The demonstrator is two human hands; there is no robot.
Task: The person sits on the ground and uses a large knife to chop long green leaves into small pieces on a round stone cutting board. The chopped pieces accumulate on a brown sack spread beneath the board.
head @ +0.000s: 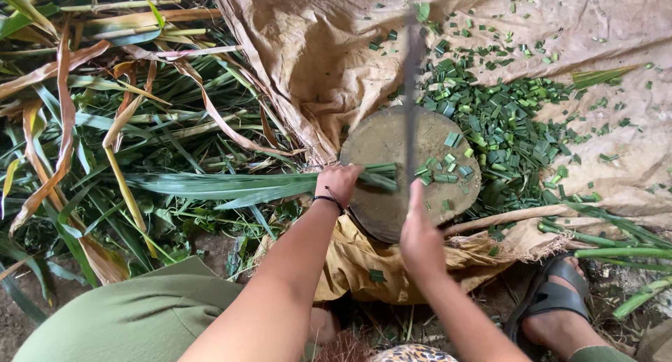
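— While the blade (411,89) stood over the block, where was the bundle of green leaves (245,185)?

— It lay across the round wooden block (392,141), its cut end just past the left hand (339,183), which was closed around it at the block's near-left edge. The long loose ends trailed off to the left over the heap of stalks (126,124).

— And the other hand?

— The right hand (420,239) was wrapped shut around the knife's handle, just right of the bundle's tip, the blade running away from the person, blurred.

— The cut bits?

— Chopped green pieces (504,117) lay on the block's right side and spread over the brown sacking (322,47) beyond.
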